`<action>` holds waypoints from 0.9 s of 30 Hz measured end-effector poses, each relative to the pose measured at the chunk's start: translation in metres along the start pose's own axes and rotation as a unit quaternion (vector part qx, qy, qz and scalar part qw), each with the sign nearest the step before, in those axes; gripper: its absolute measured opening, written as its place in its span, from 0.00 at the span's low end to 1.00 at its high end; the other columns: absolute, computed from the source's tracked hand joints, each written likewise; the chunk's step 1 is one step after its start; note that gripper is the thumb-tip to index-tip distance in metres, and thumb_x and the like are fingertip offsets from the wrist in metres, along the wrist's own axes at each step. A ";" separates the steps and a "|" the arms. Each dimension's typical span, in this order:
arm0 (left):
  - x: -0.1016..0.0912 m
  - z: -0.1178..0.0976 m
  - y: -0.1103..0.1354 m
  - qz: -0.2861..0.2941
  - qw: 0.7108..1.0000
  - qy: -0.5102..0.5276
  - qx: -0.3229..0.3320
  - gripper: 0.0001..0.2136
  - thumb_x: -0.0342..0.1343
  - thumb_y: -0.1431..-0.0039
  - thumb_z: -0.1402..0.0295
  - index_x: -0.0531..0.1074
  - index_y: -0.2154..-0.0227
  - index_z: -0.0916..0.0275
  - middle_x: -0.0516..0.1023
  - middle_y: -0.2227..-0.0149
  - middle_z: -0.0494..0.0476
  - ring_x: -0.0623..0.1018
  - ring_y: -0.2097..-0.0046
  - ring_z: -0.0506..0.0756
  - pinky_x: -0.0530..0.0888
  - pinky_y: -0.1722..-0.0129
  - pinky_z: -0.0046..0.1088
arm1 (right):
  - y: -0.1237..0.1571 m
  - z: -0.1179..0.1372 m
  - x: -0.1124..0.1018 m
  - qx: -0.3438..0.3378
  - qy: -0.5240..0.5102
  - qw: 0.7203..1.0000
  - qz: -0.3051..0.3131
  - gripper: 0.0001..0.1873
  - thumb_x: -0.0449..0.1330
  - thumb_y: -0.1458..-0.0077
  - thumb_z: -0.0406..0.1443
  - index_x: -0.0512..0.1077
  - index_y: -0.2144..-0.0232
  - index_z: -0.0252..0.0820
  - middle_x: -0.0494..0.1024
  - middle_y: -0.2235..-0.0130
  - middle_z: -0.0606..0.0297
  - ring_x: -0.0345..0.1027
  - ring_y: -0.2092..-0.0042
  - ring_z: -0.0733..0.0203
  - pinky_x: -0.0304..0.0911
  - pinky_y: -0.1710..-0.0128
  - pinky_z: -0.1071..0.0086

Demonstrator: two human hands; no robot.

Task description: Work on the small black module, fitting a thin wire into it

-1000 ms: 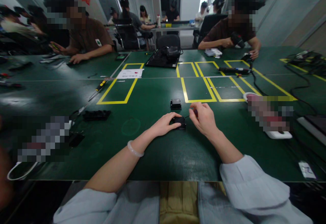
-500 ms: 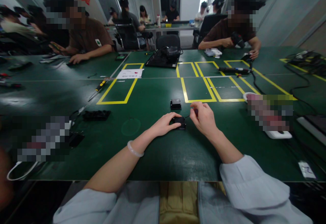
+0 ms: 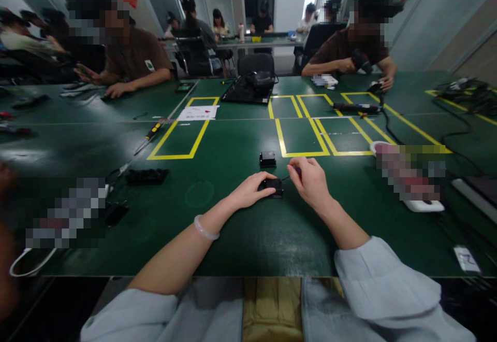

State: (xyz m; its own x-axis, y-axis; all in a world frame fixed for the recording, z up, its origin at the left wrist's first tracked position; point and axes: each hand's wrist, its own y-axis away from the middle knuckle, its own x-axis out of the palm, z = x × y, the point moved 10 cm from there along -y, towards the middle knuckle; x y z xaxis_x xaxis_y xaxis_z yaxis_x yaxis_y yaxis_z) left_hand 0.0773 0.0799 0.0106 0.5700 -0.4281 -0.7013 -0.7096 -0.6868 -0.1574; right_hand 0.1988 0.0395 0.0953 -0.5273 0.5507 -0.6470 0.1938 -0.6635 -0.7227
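My left hand (image 3: 248, 190) is closed on a small black block-shaped part (image 3: 277, 190), pressing it to the green table with thumb and fingers. My right hand (image 3: 313, 184) pinches what looks like a small screwdriver (image 3: 286, 179). Its thin dark shaft points left to the part's right side, while most of the handle is hidden in my fingers. Whether the tip touches the part, I cannot tell. Just beyond my left hand stands a second, similar black part (image 3: 267, 159).
On the left lie a yellow-and-black screwdriver (image 3: 154, 131), a dark ridged part (image 3: 147, 176) and a blurred-out object with a white cable (image 3: 19, 269). Rightward is a white-edged, blurred-out object (image 3: 425, 206). A black panel (image 3: 243, 93) lies farther back. Co-workers sit across the table.
My right hand has shifted very slightly left. My left hand and the part stay in place. At the far left edge, another person's hand has come into view.
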 end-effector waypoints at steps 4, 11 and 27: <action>0.000 0.000 0.000 0.001 1.000 0.001 -0.002 0.17 0.52 0.36 0.57 0.67 0.49 0.59 0.73 0.50 0.58 0.73 0.49 0.59 0.68 0.48 0.36 | 0.000 0.000 -0.002 -0.006 0.010 1.000 -0.020 0.06 0.49 0.38 0.35 0.65 0.60 0.42 0.74 0.72 0.65 0.64 0.72 0.61 0.61 0.63 0.66; 0.000 -0.001 0.000 0.000 1.000 0.000 -0.001 0.18 0.52 0.36 0.57 0.67 0.48 0.59 0.74 0.51 0.57 0.73 0.49 0.58 0.68 0.49 0.35 | -0.001 0.001 -0.003 -0.011 0.019 1.000 -0.022 0.06 0.49 0.38 0.34 0.64 0.59 0.41 0.73 0.73 0.66 0.65 0.72 0.61 0.61 0.61 0.65; 0.000 0.000 0.000 -0.004 1.000 0.001 0.002 0.17 0.52 0.36 0.58 0.67 0.48 0.59 0.74 0.51 0.57 0.73 0.49 0.58 0.68 0.49 0.35 | 0.000 0.000 -0.004 0.003 0.000 1.000 -0.028 0.07 0.51 0.40 0.34 0.64 0.58 0.42 0.72 0.72 0.66 0.64 0.71 0.60 0.61 0.64 0.65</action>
State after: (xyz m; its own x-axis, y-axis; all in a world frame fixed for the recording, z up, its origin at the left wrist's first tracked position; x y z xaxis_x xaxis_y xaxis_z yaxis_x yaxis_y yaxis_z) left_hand 0.0776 0.0799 0.0105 0.5760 -0.4237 -0.6991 -0.7069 -0.6876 -0.1657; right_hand 0.2007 0.0370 0.0982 -0.5373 0.5863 -0.6063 0.1599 -0.6350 -0.7558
